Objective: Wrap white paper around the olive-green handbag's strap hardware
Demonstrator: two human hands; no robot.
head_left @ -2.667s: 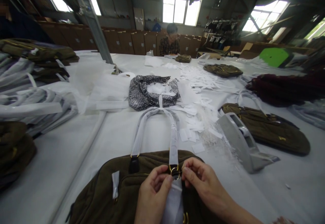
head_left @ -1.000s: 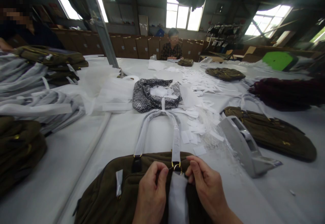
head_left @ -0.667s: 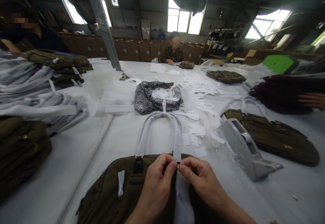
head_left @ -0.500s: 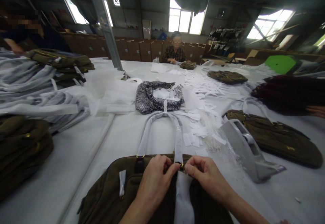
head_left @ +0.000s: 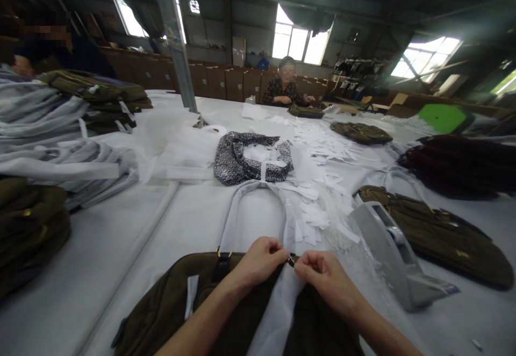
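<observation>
A dark olive bag (head_left: 161,297) lies flat before me on the white table. Its looped handle (head_left: 229,216), wrapped in white material, stretches away from me. My left hand (head_left: 260,262) pinches at the small gold-and-black buckle (head_left: 292,261) at the base of the right handle end. On the buckle's other side, my right hand (head_left: 324,275) has thumb and fingers pressed together by its edge. A white wrapped strap (head_left: 274,313) runs from under the buckle toward me over the bag. Fingertips hide part of the buckle. A white-wrapped zip pull (head_left: 191,294) lies on the bag's left.
Ahead sits a black-and-white woven basket (head_left: 229,162) with white scraps. A grey tape dispenser (head_left: 395,254) and another olive bag (head_left: 435,227) lie to the right. Olive bags (head_left: 32,227) are stacked left. Two co-workers sit or stand across the table.
The white strap below the buckle has swung leftward toward me. My left forearm now lies lower and flatter across the bag. Both hands stay at the buckle.
</observation>
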